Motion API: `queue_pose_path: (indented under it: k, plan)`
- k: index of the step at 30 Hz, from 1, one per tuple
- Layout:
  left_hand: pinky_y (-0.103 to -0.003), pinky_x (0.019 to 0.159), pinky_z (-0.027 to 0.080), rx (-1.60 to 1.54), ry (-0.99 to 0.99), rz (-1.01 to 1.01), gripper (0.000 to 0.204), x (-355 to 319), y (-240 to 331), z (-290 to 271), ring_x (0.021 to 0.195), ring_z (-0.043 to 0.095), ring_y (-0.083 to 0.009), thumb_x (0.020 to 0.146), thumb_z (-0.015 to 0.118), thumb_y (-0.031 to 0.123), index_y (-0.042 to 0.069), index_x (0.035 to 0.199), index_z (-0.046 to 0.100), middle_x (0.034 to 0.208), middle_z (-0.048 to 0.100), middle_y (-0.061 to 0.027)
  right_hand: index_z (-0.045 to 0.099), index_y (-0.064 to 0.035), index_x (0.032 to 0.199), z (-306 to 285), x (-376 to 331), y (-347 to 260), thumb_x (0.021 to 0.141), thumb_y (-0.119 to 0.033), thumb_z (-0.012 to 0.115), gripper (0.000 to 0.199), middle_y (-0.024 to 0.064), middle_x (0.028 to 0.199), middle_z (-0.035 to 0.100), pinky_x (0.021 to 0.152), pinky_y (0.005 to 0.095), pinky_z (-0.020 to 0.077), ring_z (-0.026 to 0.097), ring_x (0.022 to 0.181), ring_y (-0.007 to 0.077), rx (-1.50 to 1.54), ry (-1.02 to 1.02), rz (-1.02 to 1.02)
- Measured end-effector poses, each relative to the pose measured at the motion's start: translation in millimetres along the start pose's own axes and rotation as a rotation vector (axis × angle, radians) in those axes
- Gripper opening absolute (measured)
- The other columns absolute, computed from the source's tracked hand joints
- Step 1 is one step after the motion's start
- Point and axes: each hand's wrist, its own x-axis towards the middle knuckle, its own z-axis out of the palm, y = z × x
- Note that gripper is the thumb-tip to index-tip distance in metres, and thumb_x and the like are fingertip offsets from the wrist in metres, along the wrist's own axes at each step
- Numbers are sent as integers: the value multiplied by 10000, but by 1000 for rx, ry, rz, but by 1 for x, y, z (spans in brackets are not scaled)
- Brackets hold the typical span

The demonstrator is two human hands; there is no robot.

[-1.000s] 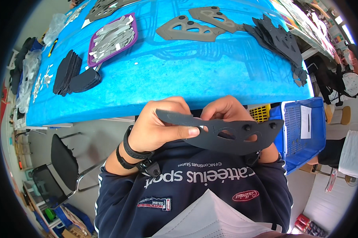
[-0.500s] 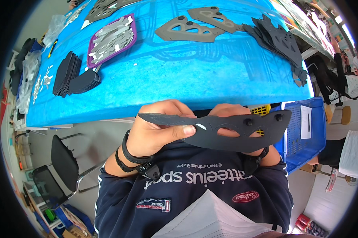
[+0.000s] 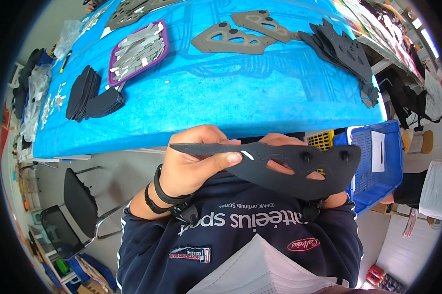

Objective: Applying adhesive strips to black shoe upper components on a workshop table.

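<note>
A dark flexible panel [image 3: 284, 174] with cut-out openings and two round black studs is held up in front of my chest, tilted down toward the right. My left hand [image 3: 194, 159] grips its left part, thumb flat on the near face beside a slim slot showing white. Behind the panel is my right hand [image 3: 282, 139]; bent knuckles show above the upper edge, while the fingertips and most of the hand are hidden. It appears closed against the back of the panel.
On the blue-covered table [image 3: 182, 103] lie a purple basket [image 3: 165, 48] of grey strips, stacks of black pieces [image 3: 84, 93], similar panels [image 3: 231, 41] and a dark panel pile [image 3: 346, 54]. A blue crate [image 3: 390, 166] stands right, a yellow basket [image 3: 321, 138] beside it, a chair [image 3: 79, 198] left.
The panel's right end has swung a little lower and tilted, covering more of my right wrist. My left hand keeps its grip with hardly any movement.
</note>
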Motion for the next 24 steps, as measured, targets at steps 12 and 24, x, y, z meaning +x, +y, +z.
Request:
queue_pose_path:
  k: [12,24]
  plan:
    - [-170,566,395,-56,102,45,200,7,-27,-7,635,495,-38,749,639,16,50,754,442,714,572,-30,461,1,1095,37,15,49,770,25,582,347,71,1039,516,789,263,416,507,932,127,499,232,-447]
    - [-191,535,375,-135,-6,-172,150,14,-28,-8,630,493,-48,724,681,75,23,666,553,700,588,-19,538,23,999,28,17,57,767,8,582,236,99,973,568,763,258,417,532,871,125,679,453,-355]
